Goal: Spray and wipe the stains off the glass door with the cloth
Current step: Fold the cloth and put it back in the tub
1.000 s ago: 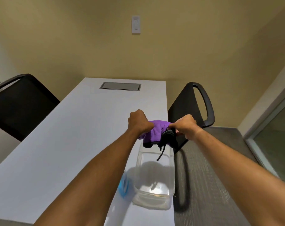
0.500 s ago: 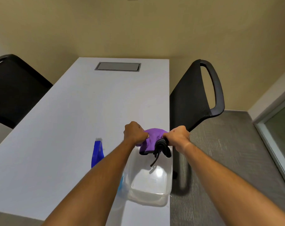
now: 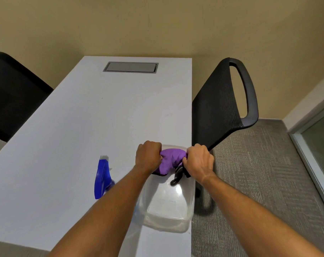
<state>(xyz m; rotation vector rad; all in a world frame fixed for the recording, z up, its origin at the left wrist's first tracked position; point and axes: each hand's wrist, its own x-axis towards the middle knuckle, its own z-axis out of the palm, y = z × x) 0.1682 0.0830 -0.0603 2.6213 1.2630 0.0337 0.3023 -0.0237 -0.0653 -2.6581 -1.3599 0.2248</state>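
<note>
A bunched purple cloth (image 3: 169, 161) with a black hem and a black loop is stretched between my two hands above a clear plastic tub (image 3: 166, 204). My left hand (image 3: 148, 157) grips its left end. My right hand (image 3: 198, 162) grips its right end, where the black loop hangs down. A blue spray bottle (image 3: 101, 177) stands on the white table (image 3: 74, 127) just left of my left forearm; its lower part is hidden by the arm. The glass door (image 3: 319, 145) shows only as a framed pane at the far right edge.
A black mesh chair (image 3: 224, 106) stands against the table's right edge, close to my right hand. Another black chair (image 3: 12, 95) is at the left. A grey cable hatch (image 3: 130, 67) is set in the table's far end. Grey carpet (image 3: 259, 173) lies to the right.
The view has tilted down, so the spray bottle and more of the tub show. Both hands have kept hold of the cloth and lowered it toward the tub.
</note>
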